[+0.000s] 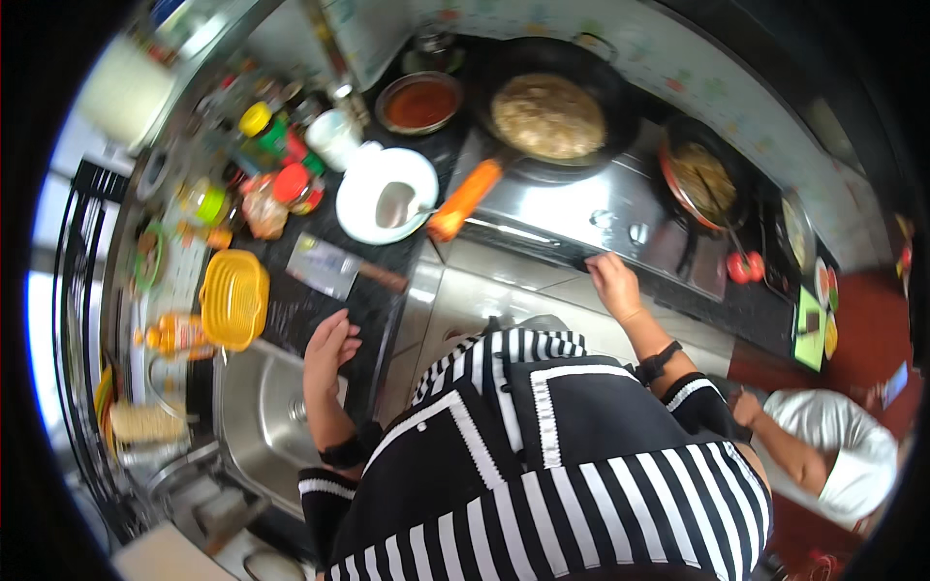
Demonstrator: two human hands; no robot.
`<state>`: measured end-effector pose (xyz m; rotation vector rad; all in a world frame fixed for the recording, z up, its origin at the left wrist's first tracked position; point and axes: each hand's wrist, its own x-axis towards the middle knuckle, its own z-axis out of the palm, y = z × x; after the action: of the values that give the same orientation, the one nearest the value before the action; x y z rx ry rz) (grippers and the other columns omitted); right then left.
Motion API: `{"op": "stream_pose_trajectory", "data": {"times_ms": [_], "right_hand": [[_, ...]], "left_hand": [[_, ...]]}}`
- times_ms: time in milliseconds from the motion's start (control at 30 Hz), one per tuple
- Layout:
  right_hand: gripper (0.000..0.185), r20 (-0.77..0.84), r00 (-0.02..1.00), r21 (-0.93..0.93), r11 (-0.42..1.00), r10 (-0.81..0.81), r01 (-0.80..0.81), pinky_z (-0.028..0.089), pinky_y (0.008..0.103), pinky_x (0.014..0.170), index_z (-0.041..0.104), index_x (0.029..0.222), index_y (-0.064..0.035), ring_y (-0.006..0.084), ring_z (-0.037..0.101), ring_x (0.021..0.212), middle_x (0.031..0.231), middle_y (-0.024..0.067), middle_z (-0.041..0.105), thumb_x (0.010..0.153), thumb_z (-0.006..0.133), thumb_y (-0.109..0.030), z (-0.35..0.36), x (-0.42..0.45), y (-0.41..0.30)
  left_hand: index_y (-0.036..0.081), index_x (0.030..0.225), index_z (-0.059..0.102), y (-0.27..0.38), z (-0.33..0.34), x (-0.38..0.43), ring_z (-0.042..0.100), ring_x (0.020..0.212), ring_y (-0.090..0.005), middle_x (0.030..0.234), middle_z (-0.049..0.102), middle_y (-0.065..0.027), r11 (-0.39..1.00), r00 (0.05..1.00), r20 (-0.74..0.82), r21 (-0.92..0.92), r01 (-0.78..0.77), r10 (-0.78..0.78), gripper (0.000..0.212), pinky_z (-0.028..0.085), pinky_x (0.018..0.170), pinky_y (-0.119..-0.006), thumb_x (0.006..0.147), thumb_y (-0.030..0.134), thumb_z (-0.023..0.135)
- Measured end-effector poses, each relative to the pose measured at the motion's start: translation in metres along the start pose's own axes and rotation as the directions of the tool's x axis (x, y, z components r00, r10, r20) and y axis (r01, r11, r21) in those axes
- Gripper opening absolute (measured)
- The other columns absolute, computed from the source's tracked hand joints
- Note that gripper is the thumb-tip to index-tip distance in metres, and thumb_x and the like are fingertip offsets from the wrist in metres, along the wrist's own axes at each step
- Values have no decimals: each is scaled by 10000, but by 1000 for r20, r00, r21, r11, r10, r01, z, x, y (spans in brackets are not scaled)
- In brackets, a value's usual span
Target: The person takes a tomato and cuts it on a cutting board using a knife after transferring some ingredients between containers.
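My left hand [330, 352] hovers at the edge of the dark stone counter [367, 327], fingers slightly apart, with nothing in it. Just beyond its fingertips lies a cleaver [323, 266], its wooden handle pointing right. My right hand [615, 285] is near the front edge of the gas stove [574, 207], fingers loosely bent and no object visible in them. Behind the stove edge, a large black wok [625, 120] holds pale, bubbling food [548, 116]. An orange handle [465, 200] reaches from it toward me. A white bowl [360, 224] holds a metal ladle [396, 204].
A red-sided pan [676, 190] with food and a utensil stands on the right burner. Seasoning jars [294, 187], a yellow basket [235, 299] and a bowl of red sauce [420, 103] crowd the left counter. A steel sink [265, 414] is lower left. Another person [828, 450] sits at right.
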<state>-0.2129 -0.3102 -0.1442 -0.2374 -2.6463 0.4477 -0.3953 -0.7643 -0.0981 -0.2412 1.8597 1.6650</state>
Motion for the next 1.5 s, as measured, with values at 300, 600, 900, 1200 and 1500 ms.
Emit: {"op": "stream_pose_trajectory", "data": {"times_ms": [300,600,900,1200,1500], "right_hand": [[131,-13,945,10,946,325,-325,458,325,515,596,861,-95,212,572,579,712,62,572,790,646,-193,-29,-43,7],[128,97,943,48,945,319,-324,459,337,544,594,835,-72,231,566,589,725,83,575,790,636,-184,-45,-55,15],[105,185,957,90,966,224,-244,459,348,568,586,793,-59,276,582,648,732,106,582,786,626,-156,-26,-27,3],[84,275,961,225,971,11,-75,464,356,590,592,786,-60,282,576,657,742,110,578,796,615,-140,10,26,-24],[75,288,949,311,950,-127,33,454,360,610,593,775,-31,291,573,675,728,129,585,797,609,-101,37,47,-35]], "left_hand": [[83,1214,504,35,32,35,584,713,-81,901,617,-9,993,994,108,116,-38,25,370,464,638,-202,896,268,544],[67,1208,516,43,47,34,570,722,-67,901,614,-14,992,989,145,117,-37,19,360,438,648,-177,896,243,550],[71,1201,521,17,18,2,568,731,-70,907,613,-4,997,999,11,68,-40,39,386,429,663,-197,879,279,563],[106,1180,543,-17,-17,-48,578,744,-77,908,619,6,993,982,-185,-114,8,-29,359,429,673,-203,873,288,578],[70,1193,522,-25,-54,-73,571,790,-101,927,612,-25,981,952,-302,-162,-111,57,407,429,679,-222,866,304,584]]}}
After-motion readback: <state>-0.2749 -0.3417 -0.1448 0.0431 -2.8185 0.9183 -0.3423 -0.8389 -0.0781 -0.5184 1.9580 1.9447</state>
